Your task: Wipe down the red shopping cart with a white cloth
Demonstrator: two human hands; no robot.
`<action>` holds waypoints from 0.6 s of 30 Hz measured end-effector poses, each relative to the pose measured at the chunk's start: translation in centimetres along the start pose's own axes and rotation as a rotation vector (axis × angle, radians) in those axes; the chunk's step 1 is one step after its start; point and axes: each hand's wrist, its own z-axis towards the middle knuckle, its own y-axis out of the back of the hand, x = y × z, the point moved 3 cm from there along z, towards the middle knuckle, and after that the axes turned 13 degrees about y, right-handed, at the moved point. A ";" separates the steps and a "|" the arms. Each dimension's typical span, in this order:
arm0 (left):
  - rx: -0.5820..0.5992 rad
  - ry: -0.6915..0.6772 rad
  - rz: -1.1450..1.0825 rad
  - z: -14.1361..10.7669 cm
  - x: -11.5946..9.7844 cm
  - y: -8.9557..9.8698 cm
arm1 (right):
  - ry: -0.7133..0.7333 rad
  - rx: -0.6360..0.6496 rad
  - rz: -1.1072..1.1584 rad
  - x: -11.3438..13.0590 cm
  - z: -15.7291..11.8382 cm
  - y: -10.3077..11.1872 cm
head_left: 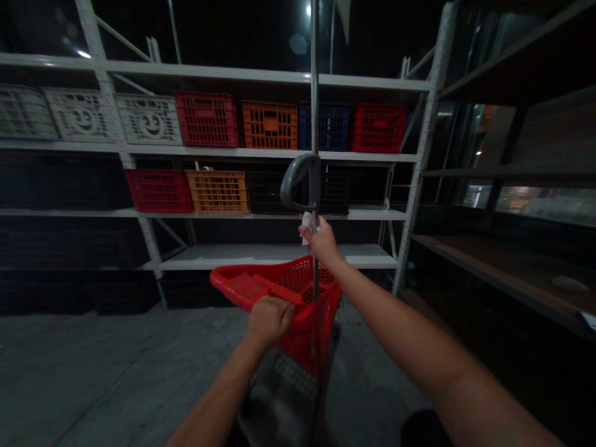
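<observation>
A red plastic shopping cart (279, 282) with a meshed basket stands in front of me. From it rises an upright metal pole (315, 93), which carries a grey loop-shaped handle (300, 183). My left hand (270, 320) is closed over the near rim of the cart, its fingers partly hidden. Just below the grey handle, my right hand (322, 239) is wrapped round the pole, pinching a crumpled white wipe (306, 225) against it. Whether the wipe is paper or cloth is not clear.
A white metal rack (261, 153) behind the cart holds red (207, 119), orange (270, 125), yellow (218, 191) and white crates (148, 120). Dark shelving (507, 267) stands close on the right. Grey concrete floor (107, 366) extends to the left.
</observation>
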 end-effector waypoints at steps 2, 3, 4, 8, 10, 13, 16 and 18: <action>-0.010 -0.004 0.005 0.0 0.6 0.0 | -0.025 0.015 -0.070 -1.9 -4.4 -0.4; -0.014 -0.011 0.003 -0.1 0.9 0.0 | -0.048 0.023 -0.094 -2.8 -6.8 -0.5; -0.017 -0.021 -0.003 -0.1 1.1 -0.1 | -0.071 0.034 -0.116 -3.8 -9.1 -0.6; -0.023 -0.054 -0.048 -0.2 1.9 0.0 | -0.087 0.057 -0.186 -6.1 -15.2 -0.8; -0.014 -0.063 -0.072 -0.3 2.1 0.1 | -0.062 0.058 -0.200 -6.6 -16.3 -0.7; 0.002 -0.072 -0.102 -0.3 2.2 0.2 | -0.034 0.056 -0.227 -7.4 -17.2 0.1; 0.003 -0.077 -0.124 -0.3 2.3 0.1 | 0.019 0.007 -0.253 -7.6 -18.3 1.6; -0.005 -0.083 -0.127 -0.3 2.4 0.0 | 0.096 -0.067 -0.315 -6.9 -18.8 2.6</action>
